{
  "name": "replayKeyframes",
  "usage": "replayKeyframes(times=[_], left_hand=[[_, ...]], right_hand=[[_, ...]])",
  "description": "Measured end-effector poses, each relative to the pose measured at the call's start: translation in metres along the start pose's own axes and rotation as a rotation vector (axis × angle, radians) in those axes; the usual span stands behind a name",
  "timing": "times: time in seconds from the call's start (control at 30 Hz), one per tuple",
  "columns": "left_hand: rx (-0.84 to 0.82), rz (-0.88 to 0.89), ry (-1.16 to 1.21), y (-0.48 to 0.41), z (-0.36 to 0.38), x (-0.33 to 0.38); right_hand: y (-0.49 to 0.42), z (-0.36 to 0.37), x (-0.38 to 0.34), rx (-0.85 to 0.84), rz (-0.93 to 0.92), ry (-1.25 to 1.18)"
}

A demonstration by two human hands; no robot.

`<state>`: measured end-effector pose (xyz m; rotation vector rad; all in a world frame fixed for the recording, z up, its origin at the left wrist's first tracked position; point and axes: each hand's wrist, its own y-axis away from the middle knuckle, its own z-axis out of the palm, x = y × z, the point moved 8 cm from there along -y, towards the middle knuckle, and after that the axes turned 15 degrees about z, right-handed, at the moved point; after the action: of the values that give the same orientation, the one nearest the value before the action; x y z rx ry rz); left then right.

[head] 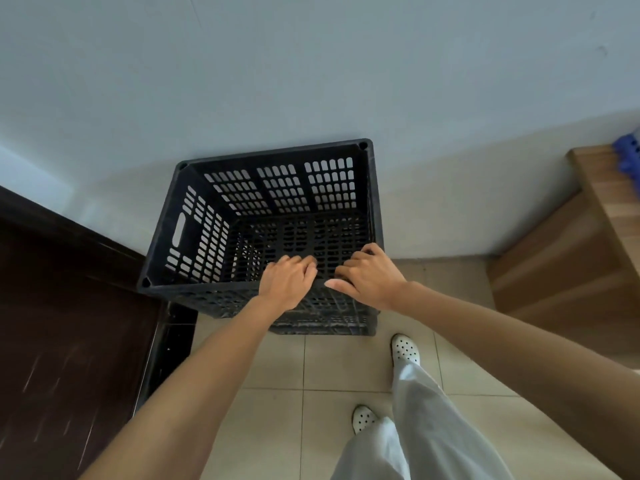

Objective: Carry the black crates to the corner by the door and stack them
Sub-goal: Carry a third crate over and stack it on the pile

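A black slotted crate (221, 188) stands against the pale wall, in the corner beside the dark door (62, 323). It sits tilted on top of a second black crate (322, 323), of which only the lower front shows. My left hand (285, 284) and my right hand (367, 277) are side by side on the near rim of the upper crate, fingers curled over its edge. The crate is empty inside.
A wooden cabinet (568, 265) stands to the right against the wall, with something blue (627, 157) on top. The floor (332, 362) is beige tile. My feet in white perforated shoes (405, 349) are just behind the crates.
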<state>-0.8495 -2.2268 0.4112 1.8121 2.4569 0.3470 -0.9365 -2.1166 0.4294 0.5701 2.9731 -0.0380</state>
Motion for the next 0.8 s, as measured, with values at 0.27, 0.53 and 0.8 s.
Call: replayKeyframes(times=[0.27,0.53,0.8], left_hand=[[0.187,0.104,0.228,-0.066,-0.043,-0.009],[0.272,0.161,0.208,-0.177,-0.097,-0.045],[0.082,0.21,0.139,-0.202,-0.062,-0.064]], right_hand=[[-0.067,-0.015,0.054,0.045,0.18,-0.209],[-0.144,0.001,0.106,-0.073,0.253,0.0],[-0.161,0.007,0.105,-0.078,0.152,-0.046]])
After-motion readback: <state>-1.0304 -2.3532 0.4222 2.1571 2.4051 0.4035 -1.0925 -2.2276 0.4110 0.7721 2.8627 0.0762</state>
